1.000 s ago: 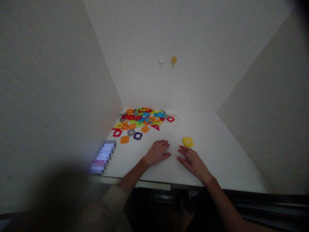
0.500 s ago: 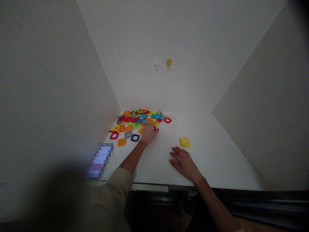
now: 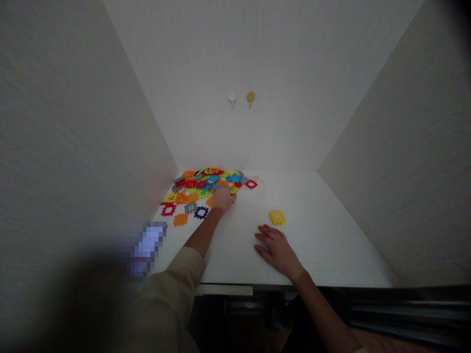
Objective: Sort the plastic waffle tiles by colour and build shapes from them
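Note:
A heap of coloured interlocking plastic tiles (image 3: 200, 182) lies in the back left corner of a white table (image 3: 324, 235). My left hand (image 3: 222, 197) reaches into the near right edge of the heap, fingers curled over a tile; whether it grips one is not visible. Flat on the table nearer me rests my right hand (image 3: 275, 247), fingers spread and holding nothing. A single yellow tile (image 3: 277, 217) lies just beyond its fingertips.
White walls close in the table on the left, back and right. Two small hooks, one white (image 3: 231, 96) and one yellow (image 3: 250, 97), hang on the back wall. A blurred-out flat object (image 3: 145, 247) lies at the table's front left corner. Several loose tiles (image 3: 189, 210) lie before the heap.
My left hand has left its flat rest near the right hand and reached forward-left into the tile heap. The right hand has stayed flat; the view has shifted slightly.

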Motion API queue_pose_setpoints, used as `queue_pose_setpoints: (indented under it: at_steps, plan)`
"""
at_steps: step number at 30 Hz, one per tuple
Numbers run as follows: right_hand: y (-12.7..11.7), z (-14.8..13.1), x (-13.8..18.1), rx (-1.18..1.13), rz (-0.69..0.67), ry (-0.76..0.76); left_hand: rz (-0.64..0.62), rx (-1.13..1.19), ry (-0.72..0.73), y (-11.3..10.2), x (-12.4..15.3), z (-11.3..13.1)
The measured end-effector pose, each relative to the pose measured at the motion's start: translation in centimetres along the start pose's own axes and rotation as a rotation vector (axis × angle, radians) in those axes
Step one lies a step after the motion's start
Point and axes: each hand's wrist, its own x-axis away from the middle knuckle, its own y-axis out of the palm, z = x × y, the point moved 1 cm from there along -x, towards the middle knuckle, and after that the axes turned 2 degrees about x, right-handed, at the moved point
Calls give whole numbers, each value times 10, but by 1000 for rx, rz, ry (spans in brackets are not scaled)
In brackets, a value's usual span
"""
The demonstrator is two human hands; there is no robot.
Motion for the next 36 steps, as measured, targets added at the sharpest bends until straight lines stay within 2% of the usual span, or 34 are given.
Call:
queue_pose_setpoints:
  at_steps: [10, 13, 17, 21, 27, 32, 36]
  plan:
    - [-1, -1, 0, 24, -24, 13, 17, 190, 19, -7, 11, -24]
    - [0, -1, 0, 13, -21, 12, 20, 279, 51, -12, 23, -31]
    - [2, 2, 0, -60, 22, 32, 19, 516, 158, -19, 45, -30]
    - [-1, 8, -1, -227, 128, 107, -32, 652, 279, -22, 68, -11]
    - [-17, 36, -11, -322, 317, 213, -127, 727, 445, -16, 85, 37]
    - [-27, 68, -12, -355, 300, 231, -155, 801, 534, 7, 86, 72]
    - [-31, 86, -7, -342, 293, 240, -142, 835, 539, 26, 83, 88]
